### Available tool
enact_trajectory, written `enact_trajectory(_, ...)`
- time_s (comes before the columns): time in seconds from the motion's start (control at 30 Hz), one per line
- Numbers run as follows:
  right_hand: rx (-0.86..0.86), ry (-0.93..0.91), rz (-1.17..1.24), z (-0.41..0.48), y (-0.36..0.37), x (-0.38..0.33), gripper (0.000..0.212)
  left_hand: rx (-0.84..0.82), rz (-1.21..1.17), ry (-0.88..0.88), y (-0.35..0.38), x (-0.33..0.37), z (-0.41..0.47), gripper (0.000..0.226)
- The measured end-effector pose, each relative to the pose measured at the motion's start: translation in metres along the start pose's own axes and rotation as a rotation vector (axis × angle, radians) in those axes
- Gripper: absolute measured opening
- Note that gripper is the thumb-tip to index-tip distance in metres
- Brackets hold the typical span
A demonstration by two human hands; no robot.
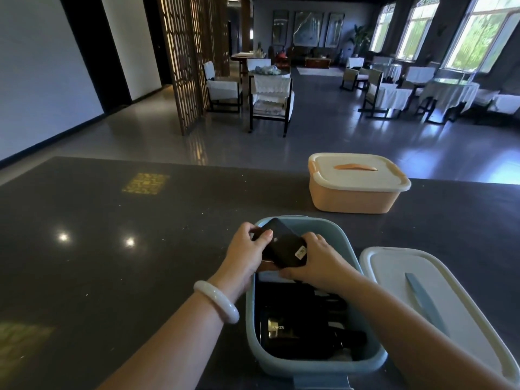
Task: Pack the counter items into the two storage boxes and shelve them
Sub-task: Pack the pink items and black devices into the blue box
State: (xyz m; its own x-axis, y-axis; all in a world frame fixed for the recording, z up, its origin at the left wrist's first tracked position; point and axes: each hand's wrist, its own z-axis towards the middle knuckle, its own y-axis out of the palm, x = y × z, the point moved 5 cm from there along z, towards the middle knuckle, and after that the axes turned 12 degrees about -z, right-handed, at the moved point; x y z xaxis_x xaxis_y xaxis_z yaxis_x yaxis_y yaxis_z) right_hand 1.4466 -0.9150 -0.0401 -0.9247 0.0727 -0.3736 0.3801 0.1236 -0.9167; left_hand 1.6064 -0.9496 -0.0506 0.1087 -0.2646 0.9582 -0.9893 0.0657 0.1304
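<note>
An open blue storage box (332,230) stands on the dark counter (112,249) right in front of me. Both hands hold a flat black device (284,243) tilted over the box's far end. My left hand (247,254) grips its left edge and my right hand (318,263) grips its right side, where there is a small sticker. Inside the box lie dark items, one a black pack marked ANKER (281,330). The box's white lid (439,305) with a blue handle lies flat to the right. A peach storage box (354,197) with its lid on stands farther back on the right.
Beyond the counter's far edge is a large room with chairs (270,102), cloth-covered tables (450,91) and a wooden lattice screen (183,66). A white bangle (216,301) is on my left wrist.
</note>
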Motion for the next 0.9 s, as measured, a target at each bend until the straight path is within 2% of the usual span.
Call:
enact_trajectory(0.03,0.025,-0.012,0.014,0.001,-0.003,0.002,0.075,-0.013,0.057,0.042,-0.002,0.001,-0.001,0.017)
enact_trajectory(0.13,-0.003,-0.074,0.013,0.004,-0.004,0.014,0.073,0.042,0.439,0.299,-0.014,0.007,0.001,0.023)
enact_trajectory(0.2,-0.063,-0.139,-0.04,0.004,0.0,0.022,0.074,0.051,0.51,0.296,-0.021,0.001,0.004,0.031)
enact_trajectory(0.33,-0.203,-0.283,-0.14,0.003,0.016,0.03,0.074,-0.077,0.462,0.014,-0.012,-0.027,-0.002,0.051)
enact_trajectory(0.63,-0.336,-0.309,-0.156,0.012,0.037,0.044,0.077,-0.039,0.415,0.09,-0.012,-0.046,-0.005,0.052)
enact_trajectory(0.73,-0.349,-0.289,-0.106,0.017,0.038,0.045,0.065,-0.036,0.42,0.102,-0.012,-0.047,-0.004,0.052)
enact_trajectory(0.83,-0.23,-0.271,-0.075,0.028,0.038,0.038,0.047,-0.029,0.418,0.115,-0.012,-0.047,-0.004,0.052)
enact_trajectory(0.9,-0.213,-0.279,-0.042,0.031,0.043,0.03,0.038,-0.019,0.415,0.118,-0.012,-0.047,-0.004,0.052)
